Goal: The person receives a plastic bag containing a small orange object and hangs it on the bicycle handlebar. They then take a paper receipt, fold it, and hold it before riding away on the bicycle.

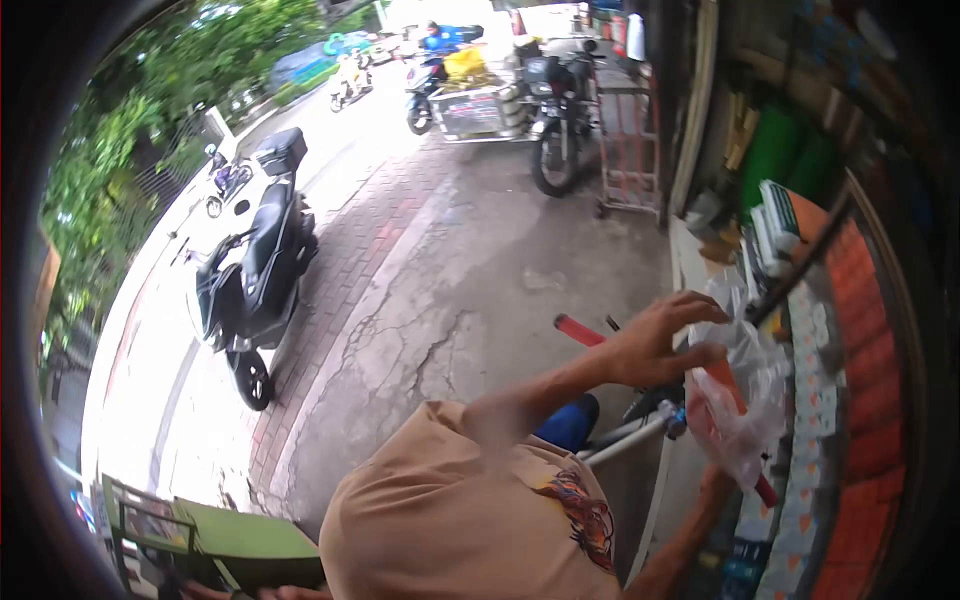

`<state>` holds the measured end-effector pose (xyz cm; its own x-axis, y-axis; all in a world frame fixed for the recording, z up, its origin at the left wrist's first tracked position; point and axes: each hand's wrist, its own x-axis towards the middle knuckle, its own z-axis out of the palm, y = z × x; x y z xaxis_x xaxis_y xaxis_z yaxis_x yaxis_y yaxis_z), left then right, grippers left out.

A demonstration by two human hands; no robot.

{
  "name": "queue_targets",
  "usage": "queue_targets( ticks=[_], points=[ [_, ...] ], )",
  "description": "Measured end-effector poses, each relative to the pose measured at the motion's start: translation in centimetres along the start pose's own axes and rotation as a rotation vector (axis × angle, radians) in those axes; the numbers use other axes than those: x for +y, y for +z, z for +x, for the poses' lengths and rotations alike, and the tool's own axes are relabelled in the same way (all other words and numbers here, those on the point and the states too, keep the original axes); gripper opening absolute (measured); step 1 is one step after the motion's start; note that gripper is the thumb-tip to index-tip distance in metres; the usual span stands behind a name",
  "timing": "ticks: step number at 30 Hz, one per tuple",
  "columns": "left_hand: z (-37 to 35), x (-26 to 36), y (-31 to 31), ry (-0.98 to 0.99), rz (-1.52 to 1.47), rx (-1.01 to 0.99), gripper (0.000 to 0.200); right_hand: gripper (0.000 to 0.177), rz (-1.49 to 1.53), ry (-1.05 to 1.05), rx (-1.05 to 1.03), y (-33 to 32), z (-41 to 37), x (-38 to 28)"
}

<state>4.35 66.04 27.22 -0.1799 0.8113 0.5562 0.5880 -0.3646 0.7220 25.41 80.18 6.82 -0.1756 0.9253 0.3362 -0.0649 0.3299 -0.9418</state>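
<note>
My left hand (pixel 678 338) reaches in from the middle, its fingers curved and apart at the near side of a clear plastic bag (pixel 765 400). Something orange-red shows through the bag, which is beside a bicycle's handlebar with red grips (pixel 580 331). Below the bag, my right hand (pixel 718 482) is mostly hidden behind the plastic and the lower grip, so its fingers cannot be made out. The bicycle's pale frame (pixel 632 440) runs between my two arms, next to my tan shirt.
A black scooter (pixel 265 235) stands on the left by the brick paving. At the back are a motorcycle (pixel 560 125), a metal rack (pixel 630 150) and a loaded cart (pixel 475 112). Packets (pixel 812 400) line the right side. Another person's hand (pixel 300 592) shows bottom left, near a green seat (pixel 245 532).
</note>
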Motion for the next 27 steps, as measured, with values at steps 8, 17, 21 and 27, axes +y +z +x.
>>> queue_targets(
  ticks=[8,17,21,27],
  points=[
    [-4.2,0.8,5.3,-0.092,0.348,-0.16,0.051,0.039,-0.047,-0.036,-0.027,3.1,-1.5,-1.1],
    [-4.1,0.3,2.7,-0.065,-0.925,-0.394,0.019,0.035,-0.188,-0.157,0.014,3.6,-1.8,-2.4],
    [-4.1,1.6,0.0,-0.354,-1.053,-0.501,0.022,0.033,-0.579,-0.341,0.153,2.5,-1.8,-3.9],
    [-4.7,0.7,-3.9,-0.273,-0.799,-0.425,0.038,0.023,0.379,0.189,0.057,-4.1,0.3,2.4]
  ],
)
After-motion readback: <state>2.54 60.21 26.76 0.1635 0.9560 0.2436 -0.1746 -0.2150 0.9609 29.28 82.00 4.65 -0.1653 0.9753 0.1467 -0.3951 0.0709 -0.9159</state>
